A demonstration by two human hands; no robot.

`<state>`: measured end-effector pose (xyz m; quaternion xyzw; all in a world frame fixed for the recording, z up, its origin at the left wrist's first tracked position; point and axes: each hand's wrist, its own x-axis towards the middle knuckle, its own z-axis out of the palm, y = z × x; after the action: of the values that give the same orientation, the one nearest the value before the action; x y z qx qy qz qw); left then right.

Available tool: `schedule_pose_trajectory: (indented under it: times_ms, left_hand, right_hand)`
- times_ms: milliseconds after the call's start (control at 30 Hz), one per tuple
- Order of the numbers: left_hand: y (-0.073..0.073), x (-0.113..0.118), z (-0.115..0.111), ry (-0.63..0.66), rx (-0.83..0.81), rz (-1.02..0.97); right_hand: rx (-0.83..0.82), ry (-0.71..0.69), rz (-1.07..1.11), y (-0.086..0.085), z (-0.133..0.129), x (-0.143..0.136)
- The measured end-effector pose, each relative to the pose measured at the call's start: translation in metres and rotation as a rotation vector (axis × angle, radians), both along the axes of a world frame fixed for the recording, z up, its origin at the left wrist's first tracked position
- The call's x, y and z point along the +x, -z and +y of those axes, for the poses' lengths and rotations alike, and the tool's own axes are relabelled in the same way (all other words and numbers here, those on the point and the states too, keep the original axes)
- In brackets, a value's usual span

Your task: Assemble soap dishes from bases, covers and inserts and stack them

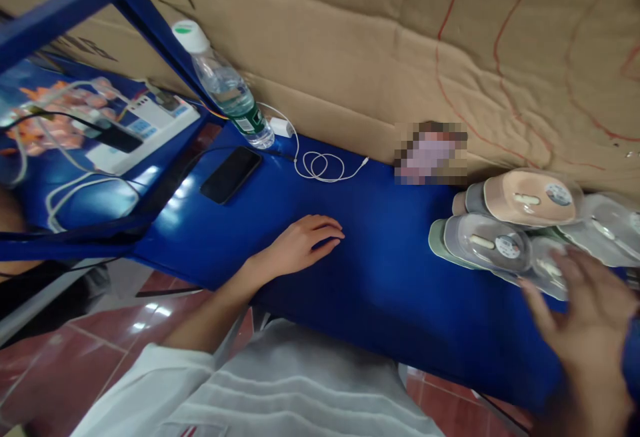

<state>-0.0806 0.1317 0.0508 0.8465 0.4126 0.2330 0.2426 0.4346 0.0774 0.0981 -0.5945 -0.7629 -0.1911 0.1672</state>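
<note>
the pile of clear blister packs point(505, 233) sits at the right end of the blue table point(390, 277), pushed close to the back edge under the cardboard wall point(400, 43). each pack holds a small rounded item on a coloured backing, one beige, one greenish, and they lie overlapping and tilted rather than stacked square. the right hand point(585, 330) hovers over the near side of the pile, fingers spread and loosely curved, blurred; whether a fingertip touches the nearest pack cannot be told, and it grips nothing that shows.

the left hand point(303, 243) lies palm down on the bare middle of the table, fingers together and slightly bent, holding nothing.

further left, toward the back edge, lie a coiled white cable point(320, 167) running to a small white plug point(281, 128), a dark phone point(231, 174) face up, and a water bottle point(227, 87) leaning against a blue frame post point(150, 30). beyond the post a white power strip point(145, 130) with more leads sits on a neighbouring surface.

the risk i judge here is in the pile itself: the packs are slick, uneven and near the table's front-right corner, so a sweeping or one-sided grab could slide the lower ones off the front edge to the tiled floor point(90, 337). a wide reach leftward could also catch the cable and drag the plug.
</note>
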Motion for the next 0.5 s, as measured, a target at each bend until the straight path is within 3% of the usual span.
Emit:
schedule_pose_trajectory:
  times_ms: [100, 167, 333, 500]
  left_hand:
    - [-0.001, 0.006, -0.004, 0.01, -0.011, -0.025]
    - [0.0, 0.011, -0.009, 0.021, -0.016, -0.052]
    - [0.007, 0.028, -0.021, 0.048, -0.03, -0.086]
    - [0.006, 0.037, -0.029, 0.079, -0.057, -0.087]
  right_hand:
    - [-0.085, -0.125, -0.11, 0.011, 0.003, -0.046]
    - [-0.07, -0.123, -0.147, 0.02, 0.009, -0.06]
    - [0.054, -0.156, -0.163, 0.035, 0.021, -0.064]
    - [0.126, -0.223, -0.155, 0.037, 0.011, -0.079]
